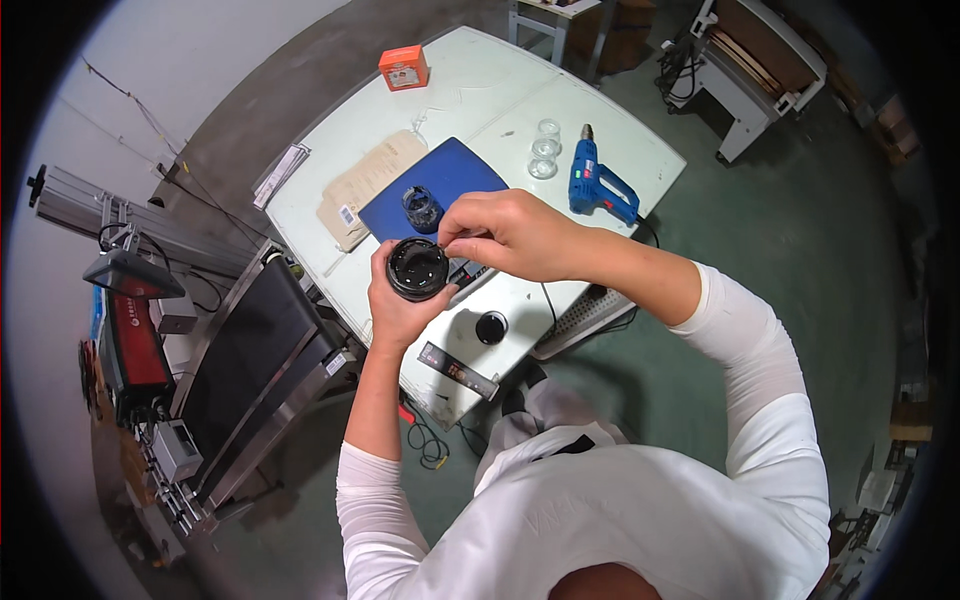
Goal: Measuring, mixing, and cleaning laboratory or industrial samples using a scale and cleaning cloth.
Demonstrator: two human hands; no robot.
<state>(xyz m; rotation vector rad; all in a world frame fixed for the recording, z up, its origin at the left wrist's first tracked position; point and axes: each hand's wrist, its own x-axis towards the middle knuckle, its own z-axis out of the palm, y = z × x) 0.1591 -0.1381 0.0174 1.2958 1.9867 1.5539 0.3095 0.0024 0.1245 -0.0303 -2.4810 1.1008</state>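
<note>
My left hand is wrapped round a black, round, jar-like container, its round glossy face turned up toward me. At the container's right rim, my right hand is closed in a pinch; whatever its fingertips hold is too small or hidden to make out. Just beyond the container, a dark-smeared clear jar rests on a blue flat panel. Nearer to me on the white table lie a black round lid and a long narrow black box.
On the white table are an orange box, a brown paper bag, several clear round cups and a blue heat gun with a cord. A conveyor with a dark belt stands at the left.
</note>
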